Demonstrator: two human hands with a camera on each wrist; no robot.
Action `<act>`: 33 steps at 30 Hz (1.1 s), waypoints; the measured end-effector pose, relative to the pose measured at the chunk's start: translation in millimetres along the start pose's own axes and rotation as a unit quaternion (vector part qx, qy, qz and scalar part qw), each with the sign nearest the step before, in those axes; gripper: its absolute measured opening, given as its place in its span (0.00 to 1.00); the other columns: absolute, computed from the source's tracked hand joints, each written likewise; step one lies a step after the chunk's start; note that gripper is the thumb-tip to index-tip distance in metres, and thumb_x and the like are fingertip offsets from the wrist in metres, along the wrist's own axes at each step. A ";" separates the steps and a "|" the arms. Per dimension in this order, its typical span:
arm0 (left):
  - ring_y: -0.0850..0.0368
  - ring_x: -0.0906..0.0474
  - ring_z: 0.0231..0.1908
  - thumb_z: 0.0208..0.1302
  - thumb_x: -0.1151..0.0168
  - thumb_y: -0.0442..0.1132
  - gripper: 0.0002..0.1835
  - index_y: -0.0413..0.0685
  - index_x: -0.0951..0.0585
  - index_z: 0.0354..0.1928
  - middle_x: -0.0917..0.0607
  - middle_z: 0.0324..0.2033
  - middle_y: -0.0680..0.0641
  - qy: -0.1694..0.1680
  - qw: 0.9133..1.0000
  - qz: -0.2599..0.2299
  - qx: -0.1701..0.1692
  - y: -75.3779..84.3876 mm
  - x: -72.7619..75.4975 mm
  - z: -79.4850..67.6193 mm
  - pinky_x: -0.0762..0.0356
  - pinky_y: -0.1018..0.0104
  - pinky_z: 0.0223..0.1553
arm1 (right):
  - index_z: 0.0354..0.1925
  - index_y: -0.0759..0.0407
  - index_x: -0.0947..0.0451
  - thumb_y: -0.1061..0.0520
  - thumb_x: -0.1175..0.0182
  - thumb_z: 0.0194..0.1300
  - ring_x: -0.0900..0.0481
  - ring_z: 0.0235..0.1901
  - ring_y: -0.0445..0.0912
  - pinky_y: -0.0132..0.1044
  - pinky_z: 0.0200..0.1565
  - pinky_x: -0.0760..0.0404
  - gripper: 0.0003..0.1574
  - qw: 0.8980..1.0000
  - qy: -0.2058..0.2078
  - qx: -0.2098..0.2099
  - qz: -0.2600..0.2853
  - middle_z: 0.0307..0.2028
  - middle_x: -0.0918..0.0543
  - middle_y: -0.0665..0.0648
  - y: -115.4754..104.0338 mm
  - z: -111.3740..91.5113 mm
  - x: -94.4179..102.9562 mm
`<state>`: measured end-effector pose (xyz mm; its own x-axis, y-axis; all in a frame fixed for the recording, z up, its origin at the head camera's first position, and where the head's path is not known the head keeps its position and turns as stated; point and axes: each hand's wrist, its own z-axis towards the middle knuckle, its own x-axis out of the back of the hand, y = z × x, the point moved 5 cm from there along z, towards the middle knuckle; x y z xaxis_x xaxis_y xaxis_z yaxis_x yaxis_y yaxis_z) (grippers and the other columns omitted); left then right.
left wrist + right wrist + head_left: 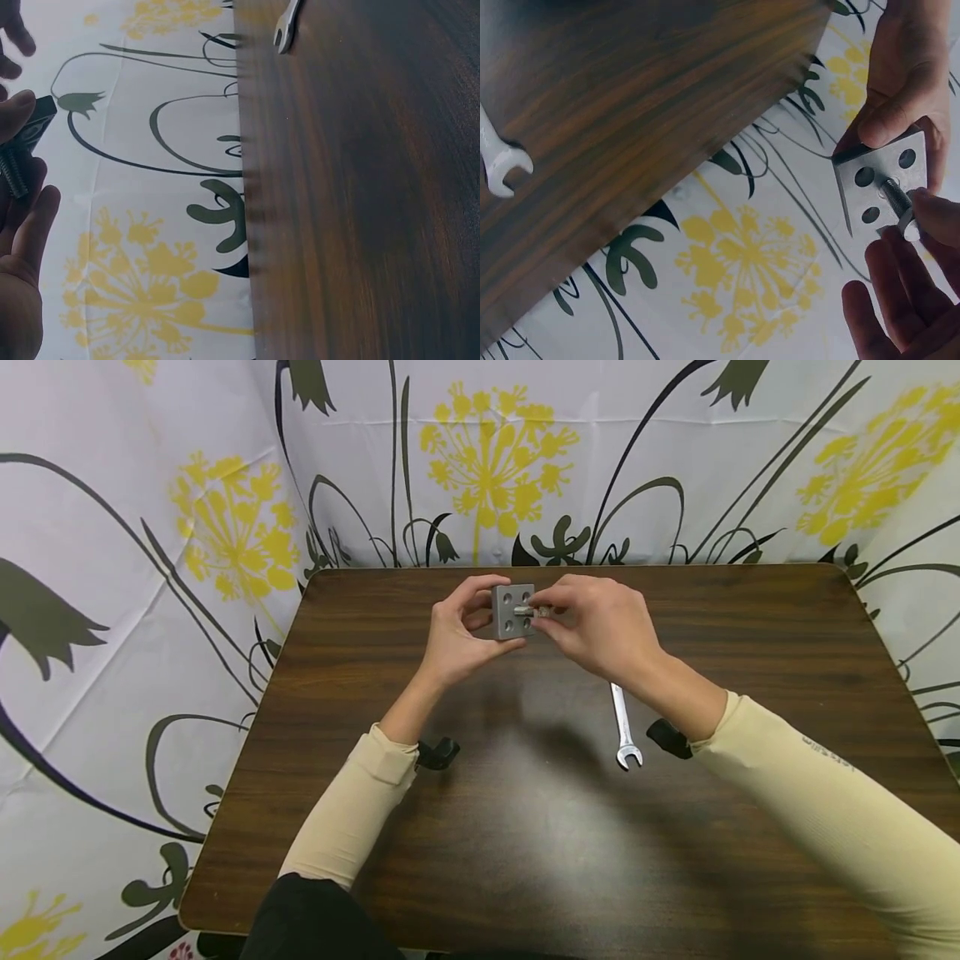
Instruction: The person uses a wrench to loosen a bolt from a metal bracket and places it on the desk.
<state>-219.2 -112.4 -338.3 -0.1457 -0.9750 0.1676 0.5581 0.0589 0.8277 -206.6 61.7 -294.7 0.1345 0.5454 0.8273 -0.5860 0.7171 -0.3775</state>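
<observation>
A square grey metal block [504,625] with several holes near its corners is held up above the far part of the table. My left hand [459,639] grips it by its edges, thumb below and fingers above. From the face turned to the right sticks a bolt [895,196], its threaded shank at the block's middle. The thumb and fingers of my right hand [600,618] pinch the bolt at its head end. In the left wrist view a threaded shank [16,180] shows beside the block [43,120], partly covered by fingers.
An open-end wrench [624,731] lies on the brown wooden table [487,843], below the right forearm, its upper part hidden by the hand. A white curtain [360,460] with yellow and grey flowers hangs behind the table's far edge. Black straps [438,753] sit at both wrists.
</observation>
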 end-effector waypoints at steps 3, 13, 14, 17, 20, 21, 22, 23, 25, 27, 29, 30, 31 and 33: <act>0.51 0.17 0.45 0.36 0.22 0.18 0.36 0.32 0.24 0.54 0.17 0.45 0.35 0.003 1.000 0.003 0.001 0.0 0.9 -0.6 0.18 0.50 0.46 | 0.47 0.50 0.14 0.47 0.31 0.62 0.18 0.31 0.43 0.43 0.26 0.23 0.16 1.000 0.014 0.018 -0.005 0.37 0.14 0.47 -1.1 -0.1 0.8; 0.51 0.18 0.45 0.36 0.23 0.18 0.36 0.30 0.24 0.54 0.17 0.44 0.35 -0.002 1.000 -0.003 -0.001 -0.1 -0.7 1.6 0.18 0.50 0.46 | 0.44 0.48 0.12 0.44 0.33 0.63 0.19 0.29 0.41 0.42 0.26 0.25 0.14 0.999 -0.022 -0.042 0.013 0.31 0.14 0.46 5.6 1.5 1.7; 0.51 0.18 0.45 0.36 0.23 0.18 0.36 0.30 0.24 0.54 0.17 0.44 0.35 -0.002 1.000 -0.004 0.000 -0.3 -0.7 1.4 0.18 0.50 0.46 | 0.45 0.48 0.13 0.46 0.31 0.62 0.18 0.30 0.42 0.42 0.26 0.25 0.14 0.999 -0.022 -0.029 0.011 0.33 0.14 0.46 4.2 1.4 1.6; 0.52 0.18 0.45 0.36 0.22 0.18 0.36 0.30 0.24 0.54 0.17 0.44 0.35 0.001 1.000 -0.005 -0.001 0.1 0.0 1.0 0.18 0.49 0.46 | 0.47 0.48 0.13 0.47 0.29 0.60 0.16 0.34 0.43 0.43 0.26 0.23 0.17 1.000 -0.006 -0.003 0.006 0.36 0.13 0.46 0.7 1.2 2.8; 0.51 0.18 0.45 0.36 0.22 0.18 0.36 0.31 0.24 0.53 0.17 0.45 0.35 0.006 1.000 -0.003 -0.001 0.9 0.9 1.1 0.18 0.50 0.46 | 0.47 0.48 0.13 0.41 0.34 0.63 0.18 0.30 0.42 0.42 0.25 0.25 0.19 1.000 0.000 -0.025 0.008 0.32 0.14 0.46 1.3 1.1 2.8; 0.51 0.18 0.45 0.36 0.22 0.18 0.36 0.31 0.24 0.53 0.17 0.45 0.36 0.007 1.000 -0.003 -0.001 1.1 1.1 1.2 0.17 0.50 0.46 | 0.46 0.48 0.13 0.39 0.36 0.64 0.19 0.29 0.42 0.42 0.25 0.26 0.20 0.999 -0.002 -0.038 0.010 0.30 0.15 0.47 2.4 1.1 2.2; 0.51 0.18 0.45 0.36 0.22 0.18 0.36 0.32 0.24 0.53 0.17 0.44 0.36 0.007 1.000 -0.002 -0.001 1.5 1.3 1.3 0.17 0.50 0.46 | 0.46 0.48 0.13 0.37 0.38 0.65 0.20 0.27 0.42 0.43 0.24 0.27 0.21 0.999 -0.007 -0.053 0.010 0.28 0.15 0.47 3.7 1.1 1.5; 0.51 0.18 0.45 0.36 0.22 0.18 0.36 0.32 0.23 0.53 0.17 0.44 0.36 0.008 1.000 -0.001 -0.001 1.6 1.3 1.3 0.17 0.51 0.46 | 0.45 0.48 0.13 0.36 0.40 0.66 0.21 0.26 0.42 0.43 0.24 0.27 0.22 0.998 -0.014 -0.063 0.010 0.26 0.16 0.47 4.8 1.2 0.5; 0.51 0.18 0.44 0.36 0.22 0.18 0.36 0.32 0.23 0.53 0.16 0.43 0.35 0.005 1.000 -0.003 -0.001 1.4 1.0 1.1 0.18 0.51 0.46 | 0.44 0.48 0.13 0.37 0.40 0.67 0.23 0.25 0.42 0.43 0.25 0.27 0.20 0.997 -0.029 -0.070 0.008 0.25 0.17 0.47 5.9 0.7 -1.0; 0.51 0.18 0.44 0.36 0.23 0.17 0.36 0.32 0.24 0.54 0.16 0.43 0.35 0.002 1.000 -0.005 -0.003 0.4 0.5 0.8 0.18 0.50 0.46 | 0.45 0.48 0.13 0.42 0.35 0.65 0.20 0.28 0.43 0.43 0.26 0.25 0.17 0.998 -0.034 -0.052 0.006 0.29 0.15 0.47 5.1 0.6 -1.1; 0.51 0.17 0.44 0.36 0.23 0.18 0.36 0.31 0.24 0.54 0.16 0.43 0.34 0.000 1.000 -0.006 -0.004 -0.8 0.1 0.3 0.17 0.49 0.46 | 0.47 0.49 0.13 0.47 0.31 0.62 0.18 0.31 0.43 0.43 0.27 0.24 0.15 0.999 -0.027 -0.023 0.001 0.33 0.14 0.47 2.7 0.0 -0.3; 0.51 0.17 0.45 0.36 0.23 0.18 0.36 0.31 0.24 0.54 0.16 0.43 0.34 0.000 1.000 -0.006 -0.004 -1.4 -0.1 0.3 0.17 0.49 0.46 | 0.48 0.49 0.14 0.48 0.30 0.60 0.18 0.32 0.43 0.43 0.27 0.24 0.17 1.000 -0.021 -0.010 -0.001 0.35 0.14 0.47 1.6 -0.4 0.3; 0.52 0.17 0.45 0.37 0.23 0.18 0.36 0.31 0.24 0.54 0.16 0.43 0.34 0.000 1.000 -0.006 -0.005 -2.0 -0.1 0.3 0.17 0.49 0.46 | 0.49 0.49 0.14 0.48 0.29 0.60 0.17 0.33 0.43 0.43 0.27 0.23 0.19 1.000 -0.015 -0.002 0.000 0.36 0.13 0.47 1.0 -0.5 0.8; 0.52 0.17 0.45 0.37 0.23 0.18 0.36 0.31 0.24 0.54 0.16 0.44 0.35 0.003 1.000 -0.005 -0.007 -1.6 -0.1 0.5 0.17 0.48 0.45 | 0.50 0.50 0.14 0.45 0.31 0.61 0.17 0.33 0.43 0.43 0.26 0.24 0.20 1.000 -0.005 -0.006 0.000 0.35 0.13 0.48 0.9 -0.5 1.6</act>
<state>-220.4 -112.3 -339.4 -0.1465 -0.9767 0.1570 0.5680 0.0469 0.8217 -206.5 63.5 -293.9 0.1267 0.5403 0.8319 -0.5757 0.7230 -0.3818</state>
